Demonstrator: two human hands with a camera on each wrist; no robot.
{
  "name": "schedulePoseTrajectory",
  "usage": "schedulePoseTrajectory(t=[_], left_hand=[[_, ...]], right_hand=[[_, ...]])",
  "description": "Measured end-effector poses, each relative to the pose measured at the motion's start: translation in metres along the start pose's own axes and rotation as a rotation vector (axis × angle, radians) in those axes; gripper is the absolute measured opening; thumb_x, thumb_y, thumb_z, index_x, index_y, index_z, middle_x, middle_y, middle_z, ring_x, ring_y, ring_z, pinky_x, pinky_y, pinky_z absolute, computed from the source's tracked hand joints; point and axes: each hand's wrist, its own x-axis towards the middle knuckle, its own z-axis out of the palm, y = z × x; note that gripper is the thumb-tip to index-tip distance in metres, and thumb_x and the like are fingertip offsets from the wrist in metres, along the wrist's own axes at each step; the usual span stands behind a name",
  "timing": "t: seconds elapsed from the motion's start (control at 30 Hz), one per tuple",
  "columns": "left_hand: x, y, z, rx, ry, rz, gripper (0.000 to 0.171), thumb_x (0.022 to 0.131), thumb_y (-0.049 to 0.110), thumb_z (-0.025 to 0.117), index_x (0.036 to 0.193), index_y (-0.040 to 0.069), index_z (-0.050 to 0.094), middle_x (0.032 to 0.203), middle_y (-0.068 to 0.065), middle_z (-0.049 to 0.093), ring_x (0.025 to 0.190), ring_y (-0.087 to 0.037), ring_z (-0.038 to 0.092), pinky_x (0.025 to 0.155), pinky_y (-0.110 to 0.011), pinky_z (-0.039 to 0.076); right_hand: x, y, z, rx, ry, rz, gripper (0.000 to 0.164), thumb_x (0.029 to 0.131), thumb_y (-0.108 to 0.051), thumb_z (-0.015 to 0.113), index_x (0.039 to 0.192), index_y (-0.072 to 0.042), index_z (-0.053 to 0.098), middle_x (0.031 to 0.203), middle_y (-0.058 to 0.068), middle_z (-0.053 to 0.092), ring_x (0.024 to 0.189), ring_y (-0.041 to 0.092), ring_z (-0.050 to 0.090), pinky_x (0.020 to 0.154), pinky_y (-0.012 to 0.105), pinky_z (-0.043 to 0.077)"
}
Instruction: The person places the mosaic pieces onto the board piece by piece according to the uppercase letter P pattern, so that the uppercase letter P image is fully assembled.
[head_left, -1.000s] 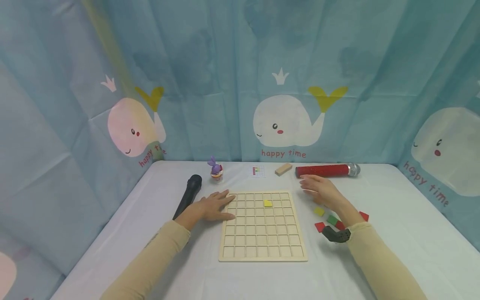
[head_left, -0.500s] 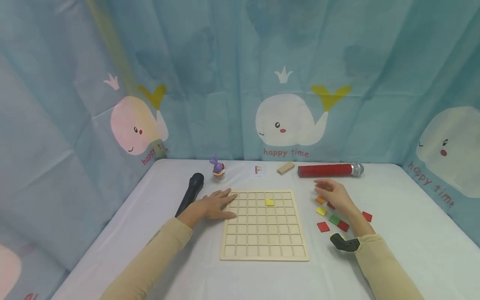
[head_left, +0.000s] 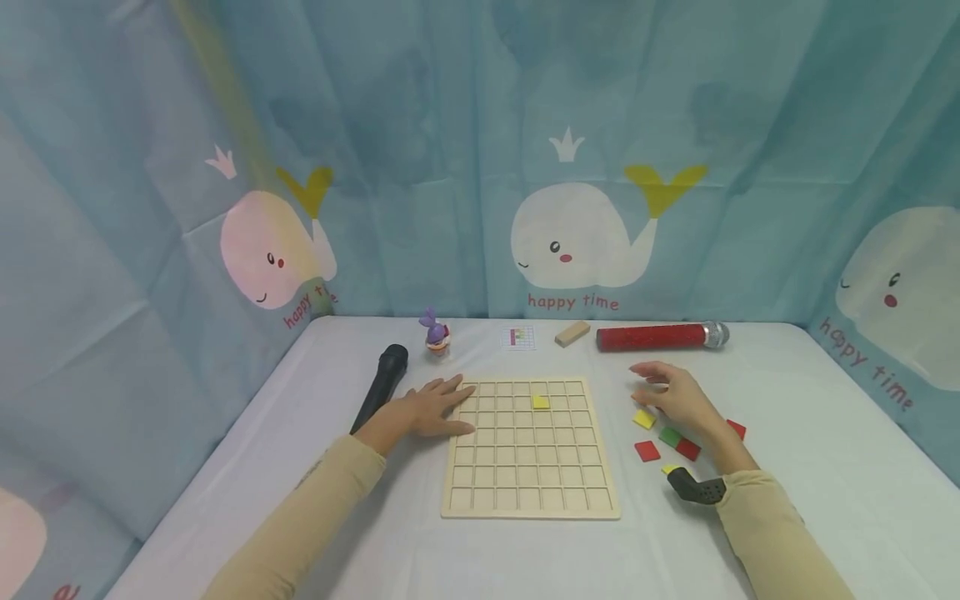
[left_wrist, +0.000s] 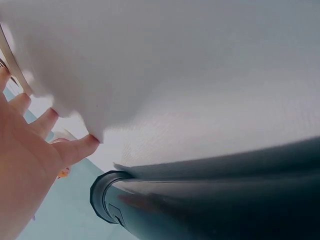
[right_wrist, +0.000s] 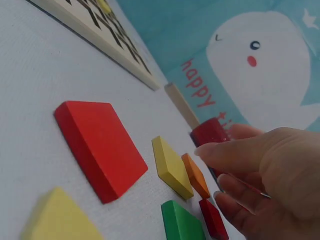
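My left hand (head_left: 431,408) rests with spread fingers on the left edge of a wooden grid board (head_left: 517,455). One yellow tile (head_left: 541,402) sits in a cell near the board's far side. Right of the board, my right hand (head_left: 680,400) is over the loose square tiles, thumb and fingers parted and nothing seen between them. Below its fingertips lies a yellow tile (head_left: 644,418), with an orange tile (right_wrist: 195,175) beyond it in the right wrist view. A green tile (head_left: 670,437) and several red ones, including a nearer red tile (head_left: 647,451), lie close by.
A black microphone (head_left: 381,383) lies beside my left forearm. Along the back stand or lie a purple-topped figurine (head_left: 437,336), a small printed grid card (head_left: 518,337), a wooden block (head_left: 573,334) and a red microphone (head_left: 651,337). A whale-print curtain (head_left: 435,250) hangs behind.
My right hand has moved right and toward me, from by the red microphone to over the loose tiles, its fingers lowering. My left hand stays on the board.
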Motion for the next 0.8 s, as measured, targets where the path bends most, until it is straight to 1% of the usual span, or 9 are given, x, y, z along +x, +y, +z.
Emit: schedulePoseTrajectory(t=[0.23,0.43,0.6,0.7,0.8], left_hand=[[-0.0017,0.0006,-0.0006,-0.013,0.006,0.002,0.077,0.091,0.061,0.049,0.153,0.025,0.024,0.159,-0.005,0.012,0.143,-0.033,0.010,0.104,-0.066,0.015],[-0.0029,0.0004,0.0003,-0.014,0.002,-0.004,0.077,0.091,0.062,0.049,0.153,0.025,0.022,0.159,-0.005,0.011,0.143,-0.033,0.010,0.105,-0.066,0.014],[-0.0017,-0.0005,0.0019,-0.014,0.007,-0.009,0.078,0.090,0.064,0.048,0.153,0.027,0.021,0.159,-0.003,0.010,0.143,-0.032,0.009,0.106,-0.064,0.013],[-0.0013,-0.0009,0.0027,-0.013,0.007,-0.013,0.078,0.090,0.065,0.048,0.153,0.028,0.021,0.159,-0.002,0.009,0.144,-0.031,0.008,0.106,-0.064,0.012],[-0.0011,-0.0005,0.0022,-0.019,0.007,-0.012,0.078,0.090,0.063,0.049,0.153,0.027,0.022,0.159,-0.002,0.010,0.143,-0.032,0.008,0.106,-0.064,0.012]], right_hand=[[-0.0001,0.0046,0.0036,-0.082,0.002,-0.008,0.046,0.086,-0.006,0.070,0.130,-0.005,0.055,0.122,0.018,0.058,0.110,0.036,0.052,0.091,0.051,0.045],[0.0011,0.0044,0.0052,-0.073,-0.009,-0.008,0.043,0.087,-0.005,0.068,0.128,-0.003,0.056,0.125,0.021,0.058,0.113,0.038,0.052,0.093,0.052,0.044],[0.0009,0.0043,0.0043,-0.079,-0.014,0.023,0.044,0.087,-0.005,0.068,0.129,-0.003,0.055,0.125,0.022,0.057,0.115,0.039,0.051,0.094,0.053,0.042],[0.0006,0.0034,0.0036,-0.084,-0.019,0.026,0.045,0.087,-0.006,0.068,0.129,-0.003,0.055,0.124,0.023,0.057,0.115,0.040,0.051,0.094,0.054,0.042],[0.0009,0.0033,0.0034,-0.092,-0.023,0.026,0.044,0.087,-0.006,0.069,0.128,-0.003,0.056,0.122,0.022,0.058,0.113,0.039,0.052,0.093,0.054,0.043]])
